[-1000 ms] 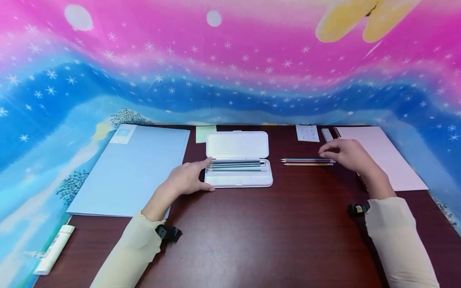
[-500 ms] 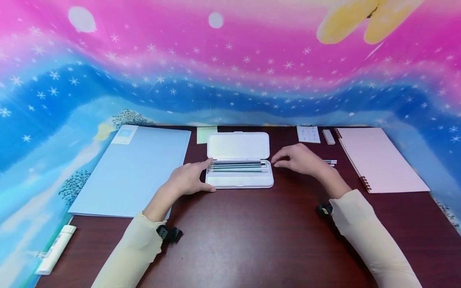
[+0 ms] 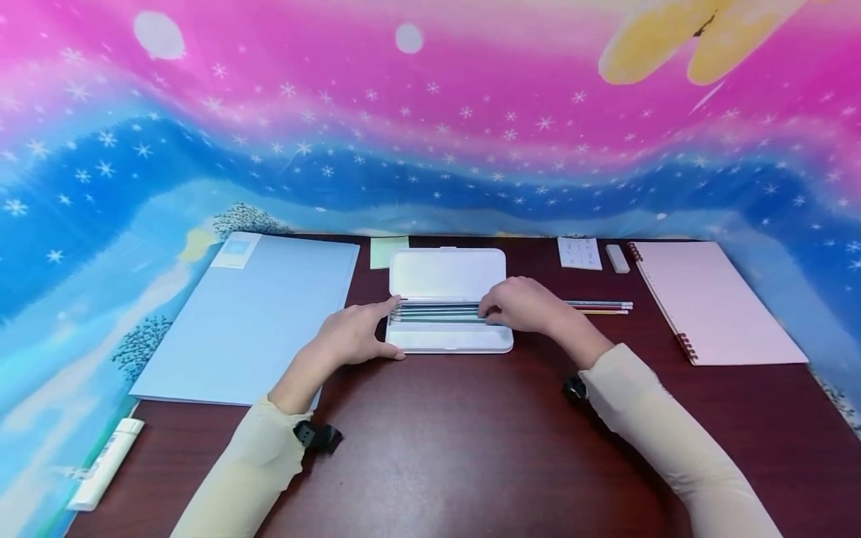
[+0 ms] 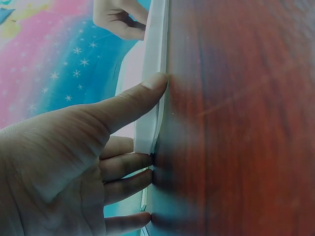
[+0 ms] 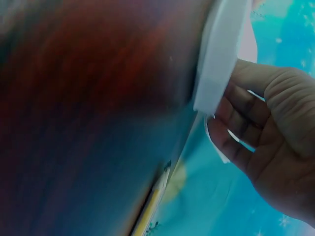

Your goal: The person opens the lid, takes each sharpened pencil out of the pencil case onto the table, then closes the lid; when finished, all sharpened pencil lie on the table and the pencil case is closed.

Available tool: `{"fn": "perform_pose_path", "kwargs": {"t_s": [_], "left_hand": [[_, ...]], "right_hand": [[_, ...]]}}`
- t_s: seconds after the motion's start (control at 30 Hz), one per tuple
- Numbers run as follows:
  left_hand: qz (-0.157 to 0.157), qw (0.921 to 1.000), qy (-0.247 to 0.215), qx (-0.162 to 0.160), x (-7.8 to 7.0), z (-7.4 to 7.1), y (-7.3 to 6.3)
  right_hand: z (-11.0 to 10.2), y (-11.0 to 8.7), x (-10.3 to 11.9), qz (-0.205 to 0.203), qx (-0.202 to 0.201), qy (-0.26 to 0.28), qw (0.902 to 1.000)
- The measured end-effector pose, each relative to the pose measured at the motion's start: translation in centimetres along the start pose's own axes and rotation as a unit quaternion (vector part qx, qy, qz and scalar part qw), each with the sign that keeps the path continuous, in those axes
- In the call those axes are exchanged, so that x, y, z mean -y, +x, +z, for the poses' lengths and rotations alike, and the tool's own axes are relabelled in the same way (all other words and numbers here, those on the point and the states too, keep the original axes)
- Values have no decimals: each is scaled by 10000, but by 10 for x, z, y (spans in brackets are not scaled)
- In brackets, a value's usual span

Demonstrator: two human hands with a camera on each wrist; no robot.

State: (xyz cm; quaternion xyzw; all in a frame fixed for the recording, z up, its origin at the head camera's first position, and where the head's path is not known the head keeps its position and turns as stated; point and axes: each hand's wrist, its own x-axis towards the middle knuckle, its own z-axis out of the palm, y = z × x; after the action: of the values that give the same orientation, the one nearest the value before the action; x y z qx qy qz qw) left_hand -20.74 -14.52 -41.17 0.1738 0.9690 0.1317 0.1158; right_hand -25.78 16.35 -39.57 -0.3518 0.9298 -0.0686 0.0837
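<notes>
A white pencil case [image 3: 451, 341] lies with its lid raised in the head view, several dark and green pencils [image 3: 440, 310] side by side inside it. My left hand [image 3: 351, 332] holds the case's left end, thumb along the front side and fingers at the end and back corner. Over the right part of the pencils is my right hand [image 3: 528, 305], fingers bent down into the case. The case wall [image 5: 221, 59] hides its fingertips in the right wrist view, so a grip on a pencil cannot be confirmed. Coloured pencils [image 3: 599, 305] lie on the table, partly behind the right forearm.
A light blue folder [image 3: 249, 321] lies left of the case. At the back are a green paper note [image 3: 389, 252], a printed notepad [image 3: 579, 252] and a white eraser [image 3: 617, 258]. A pink spiral notebook [image 3: 720, 302] is at right; a white tube [image 3: 106, 465] lies at far left.
My right hand has moved left from the loose coloured pencils, past the case's right end, onto the pencils inside. My left hand has stayed at the case's left end.
</notes>
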Motion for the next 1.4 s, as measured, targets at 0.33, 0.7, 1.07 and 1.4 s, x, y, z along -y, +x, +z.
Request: {"fn": "perform_pose_path", "kwargs": {"t_s": [0.33,0.7,1.07,1.4], "left_hand": [[-38,10000,2,49,-3,3,0],[36,10000,1,52,-5,5,2],[56,10000,-53,40,-4,7,4],[81,9999,-75,-50,-1,2,4]], "right_hand": [[0,-3,5,116,-7,-181,9998],[-17,-34,-27,-44,-1023,534,9933],[-25,-83,-74,522,-1355,960,9847],[-24,-122,-108,1317,-1675,1165,9701]]}}
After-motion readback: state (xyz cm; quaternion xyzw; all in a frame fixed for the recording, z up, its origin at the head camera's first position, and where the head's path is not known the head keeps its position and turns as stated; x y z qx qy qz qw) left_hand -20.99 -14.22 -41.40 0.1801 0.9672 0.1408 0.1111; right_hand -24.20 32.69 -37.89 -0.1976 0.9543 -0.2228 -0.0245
